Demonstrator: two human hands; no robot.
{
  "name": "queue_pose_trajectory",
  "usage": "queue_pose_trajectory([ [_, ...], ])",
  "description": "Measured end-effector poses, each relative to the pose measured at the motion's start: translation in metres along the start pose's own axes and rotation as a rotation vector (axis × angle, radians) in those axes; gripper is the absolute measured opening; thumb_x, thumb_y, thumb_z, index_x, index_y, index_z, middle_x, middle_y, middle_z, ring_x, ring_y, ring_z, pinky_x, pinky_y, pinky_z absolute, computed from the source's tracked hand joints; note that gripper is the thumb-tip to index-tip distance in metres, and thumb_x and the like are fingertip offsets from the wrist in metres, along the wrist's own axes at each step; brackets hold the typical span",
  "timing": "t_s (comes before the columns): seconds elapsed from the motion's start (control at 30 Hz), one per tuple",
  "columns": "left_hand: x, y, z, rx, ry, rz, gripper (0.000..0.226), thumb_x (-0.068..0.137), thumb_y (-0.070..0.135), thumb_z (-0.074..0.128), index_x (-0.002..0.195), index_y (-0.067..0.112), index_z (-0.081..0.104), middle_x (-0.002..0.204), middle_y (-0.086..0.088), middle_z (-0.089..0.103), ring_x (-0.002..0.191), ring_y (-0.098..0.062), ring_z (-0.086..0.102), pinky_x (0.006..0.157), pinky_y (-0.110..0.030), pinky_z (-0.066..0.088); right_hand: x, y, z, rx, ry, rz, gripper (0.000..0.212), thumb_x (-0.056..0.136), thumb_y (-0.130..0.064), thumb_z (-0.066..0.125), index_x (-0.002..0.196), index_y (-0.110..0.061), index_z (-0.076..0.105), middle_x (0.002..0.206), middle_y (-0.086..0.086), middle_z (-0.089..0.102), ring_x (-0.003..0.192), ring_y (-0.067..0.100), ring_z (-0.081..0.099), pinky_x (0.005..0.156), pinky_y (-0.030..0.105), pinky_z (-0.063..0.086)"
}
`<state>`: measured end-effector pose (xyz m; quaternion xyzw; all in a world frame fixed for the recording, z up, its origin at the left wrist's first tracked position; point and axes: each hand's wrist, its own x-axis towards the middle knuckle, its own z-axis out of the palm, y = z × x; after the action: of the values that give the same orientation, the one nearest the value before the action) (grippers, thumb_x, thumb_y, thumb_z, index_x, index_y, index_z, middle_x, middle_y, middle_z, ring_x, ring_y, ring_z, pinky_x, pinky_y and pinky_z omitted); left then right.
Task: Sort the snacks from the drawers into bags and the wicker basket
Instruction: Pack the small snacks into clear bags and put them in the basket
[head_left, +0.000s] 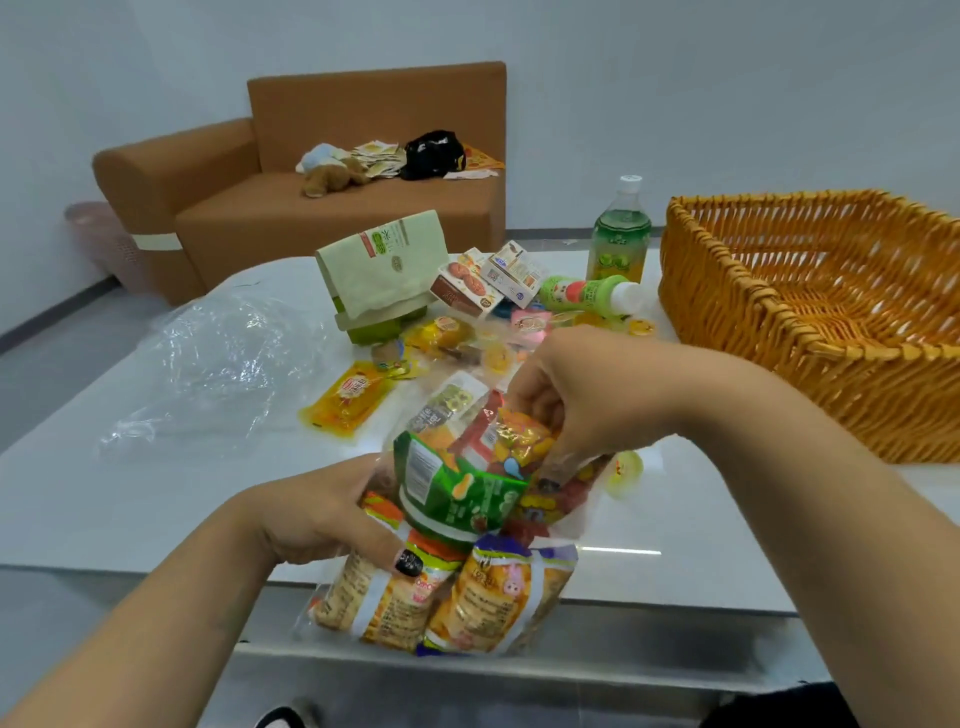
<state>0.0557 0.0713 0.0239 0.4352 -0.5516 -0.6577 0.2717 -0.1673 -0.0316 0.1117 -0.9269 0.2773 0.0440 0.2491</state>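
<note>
a clear bag (558, 566) stuffed with snack packets hangs off the white table's (130, 493) near edge, the left hand (332, 512) gripping its side while the right hand (576, 405) reaches down, fingers curled around an orange packet (522, 441) at the bag's mouth.

Single head-worn wide-angle view, looking forward and down over the white table (156, 499).

Close above the table's near edge, with both forearms reaching in from the bottom corners toward a clear snack bag (447, 545) at centre frame. Beyond the table's far edge, a brown sofa (332, 218) against a pale wall; at the table's right end, a wicker basket (810, 312), cut by the frame edge. Straight lines bowed toward the frame edges. No second view to overlap with.
</note>
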Motion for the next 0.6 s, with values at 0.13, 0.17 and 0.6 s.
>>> queue_pose_trajectory([
  [0.13,0.003,-0.004,0.000,-0.119,0.075,0.075,0.050,0.069,-0.003,0.071,0.119,0.006,0.068,0.119,-0.021,0.068,0.109,-0.034,0.065,0.090,-0.042,0.054,0.000,0.005,0.003,0.291,0.028,-0.055,0.022,0.075,-0.015,0.082,0.087,-0.030,0.072,0.071,-0.015,0.072,0.064,-0.001,0.067,0.056,0.015,0.052],
  [0.17,0.004,-0.005,-0.001,-0.166,0.075,0.102,0.055,0.069,-0.001,0.076,0.123,0.005,0.065,0.121,-0.023,0.066,0.111,-0.037,0.064,0.091,-0.045,0.054,-0.003,0.005,0.000,0.371,0.043,-0.062,0.024,0.076,-0.013,0.080,0.098,-0.022,0.073,0.082,-0.008,0.075,0.073,0.004,0.071,0.060,0.016,0.055],
  [0.6,0.019,-0.005,-0.004,-0.555,-0.026,0.353,0.048,0.081,0.002,0.070,0.128,0.005,0.062,0.122,-0.018,0.067,0.111,-0.033,0.065,0.095,-0.047,0.052,-0.006,0.031,0.027,1.041,0.627,0.039,0.120,0.046,-0.063,0.086,0.147,-0.035,0.029,0.141,-0.004,0.050,0.122,0.016,0.055,0.094,0.039,0.051],
])
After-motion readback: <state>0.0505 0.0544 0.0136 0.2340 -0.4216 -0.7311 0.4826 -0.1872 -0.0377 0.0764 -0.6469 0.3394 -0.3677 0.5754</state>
